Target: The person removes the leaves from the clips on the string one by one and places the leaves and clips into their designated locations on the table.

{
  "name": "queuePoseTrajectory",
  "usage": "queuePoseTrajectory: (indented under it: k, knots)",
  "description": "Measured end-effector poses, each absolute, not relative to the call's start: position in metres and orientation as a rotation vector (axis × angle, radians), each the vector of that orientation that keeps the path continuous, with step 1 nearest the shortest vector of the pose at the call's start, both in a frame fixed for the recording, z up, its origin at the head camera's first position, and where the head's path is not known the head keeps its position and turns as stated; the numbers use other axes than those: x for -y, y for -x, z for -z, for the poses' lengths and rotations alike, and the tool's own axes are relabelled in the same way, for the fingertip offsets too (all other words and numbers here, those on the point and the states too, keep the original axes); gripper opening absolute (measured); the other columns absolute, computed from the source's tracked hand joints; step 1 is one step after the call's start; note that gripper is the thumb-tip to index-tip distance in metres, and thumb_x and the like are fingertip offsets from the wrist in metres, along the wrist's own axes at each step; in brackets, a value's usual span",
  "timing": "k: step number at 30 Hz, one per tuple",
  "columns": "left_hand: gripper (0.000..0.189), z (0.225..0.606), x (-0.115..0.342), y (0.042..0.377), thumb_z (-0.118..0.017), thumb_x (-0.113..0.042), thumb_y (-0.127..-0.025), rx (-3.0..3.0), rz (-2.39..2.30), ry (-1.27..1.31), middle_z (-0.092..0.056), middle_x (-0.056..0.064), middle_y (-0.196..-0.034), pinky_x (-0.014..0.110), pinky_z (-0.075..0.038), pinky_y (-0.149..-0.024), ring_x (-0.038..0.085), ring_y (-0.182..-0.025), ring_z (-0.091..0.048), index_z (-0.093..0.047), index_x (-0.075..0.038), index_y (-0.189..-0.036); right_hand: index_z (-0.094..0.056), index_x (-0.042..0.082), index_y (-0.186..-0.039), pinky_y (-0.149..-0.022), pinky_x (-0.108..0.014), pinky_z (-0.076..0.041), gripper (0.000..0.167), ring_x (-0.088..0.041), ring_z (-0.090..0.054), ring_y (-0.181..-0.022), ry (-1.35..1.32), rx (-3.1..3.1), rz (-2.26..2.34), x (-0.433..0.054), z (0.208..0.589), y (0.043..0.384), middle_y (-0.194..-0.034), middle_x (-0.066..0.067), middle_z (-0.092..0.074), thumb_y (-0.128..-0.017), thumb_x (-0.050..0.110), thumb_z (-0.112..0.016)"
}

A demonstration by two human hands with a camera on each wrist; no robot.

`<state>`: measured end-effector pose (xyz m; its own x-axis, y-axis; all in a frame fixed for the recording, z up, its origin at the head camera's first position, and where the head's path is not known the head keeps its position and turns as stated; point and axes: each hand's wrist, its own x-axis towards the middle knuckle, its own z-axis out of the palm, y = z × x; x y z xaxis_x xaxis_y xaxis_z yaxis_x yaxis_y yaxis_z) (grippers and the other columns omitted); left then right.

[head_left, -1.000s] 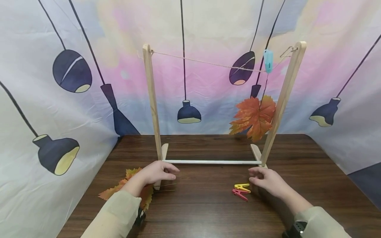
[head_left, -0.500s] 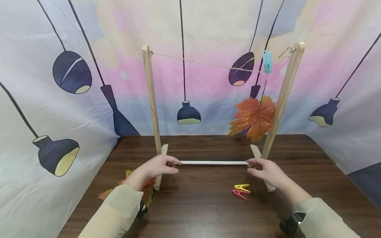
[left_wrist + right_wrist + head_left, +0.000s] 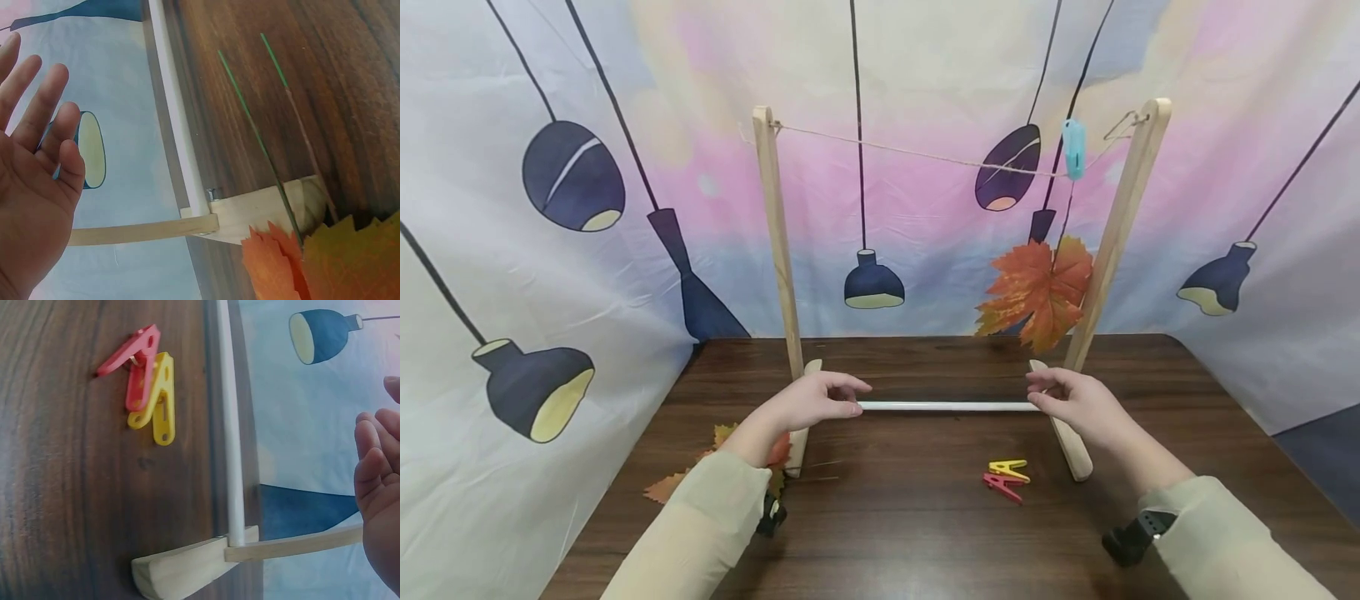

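Rod (image 3: 230,425), white, slim, seemingly round

Remotely I see a dk-brown wood-grain table (image 3: 910,533) w/ a pale wooden stand (image 3: 778,242), a red plastic clip (image 3: 139,369) overlapping a yellow plastic clip (image 3: 164,409), & jagged orange-green leaves (image 3: 356,262), thin stems (image 3: 250,120) crossing the stand's L foot (image 3: 247,214).

brn tbl (image 3: 910,533), lamp-print bkdrp (image 3: 940,233), prob. cloth
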<state>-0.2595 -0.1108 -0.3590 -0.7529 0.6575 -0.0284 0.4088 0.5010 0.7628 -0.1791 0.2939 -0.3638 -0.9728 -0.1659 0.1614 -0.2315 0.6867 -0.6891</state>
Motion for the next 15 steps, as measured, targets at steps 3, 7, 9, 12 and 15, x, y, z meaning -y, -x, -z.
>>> queuePoseTrajectory:
  k: [3,7,9,12,15]
  knots:
    - [0.037,0.357,0.109,0.262,-0.065,-0.027,-0.09,-2.428,-1.14,-0.911,-0.062,-0.001,-0.1,0.035,-0.047,-0.076,0.017,-0.09,-0.058,-0.061,-0.016,-0.125,-0.057,0.004,-0.123,-0.071,-0.03,-0.05,0.038,-0.02,-0.061,-0.092,-0.326,2.796,-1.181,-0.294,0.359,0.18,-0.106,-0.006,-0.067,-0.093,0.027,-0.06]
    - [0.037,0.355,0.106,0.265,-0.066,-0.025,-0.089,-2.442,-1.18,-0.929,-0.063,0.001,-0.097,0.035,-0.047,-0.073,0.018,-0.086,-0.057,-0.061,-0.015,-0.125,-0.057,0.004,-0.124,-0.069,-0.032,-0.05,0.04,-0.021,-0.061,-0.092,-0.316,2.788,-1.182,-0.293,0.353,0.18,-0.107,-0.009,-0.066,-0.093,0.028,-0.06]
    - [0.037,0.355,0.105,0.266,-0.066,-0.024,-0.089,-2.456,-1.195,-0.93,-0.063,0.001,-0.095,0.035,-0.047,-0.071,0.019,-0.084,-0.056,-0.061,-0.014,-0.124,-0.058,0.005,-0.123,-0.067,-0.032,-0.05,0.04,-0.02,-0.06,-0.091,-0.306,2.785,-1.166,-0.292,0.35,0.181,-0.106,-0.008,-0.066,-0.092,0.029,-0.061]
    - [0.038,0.354,0.104,0.266,-0.066,-0.024,-0.089,-2.464,-1.22,-0.916,-0.062,0.002,-0.095,0.035,-0.046,-0.07,0.02,-0.084,-0.054,-0.061,-0.012,-0.124,-0.059,0.005,-0.121,-0.065,-0.032,-0.049,0.038,-0.019,-0.059,-0.088,-0.299,2.775,-1.133,-0.292,0.345,0.182,-0.105,-0.007,-0.066,-0.092,0.03,-0.061]
    - [0.038,0.351,0.102,0.265,-0.066,-0.024,-0.089,-2.451,-1.247,-0.897,-0.062,0.002,-0.096,0.035,-0.045,-0.07,0.024,-0.087,-0.055,-0.06,-0.012,-0.125,-0.06,0.005,-0.119,-0.064,-0.031,-0.047,0.038,-0.018,-0.059,-0.087,-0.3,2.766,-1.122,-0.293,0.34,0.182,-0.106,-0.008,-0.066,-0.092,0.031,-0.061]
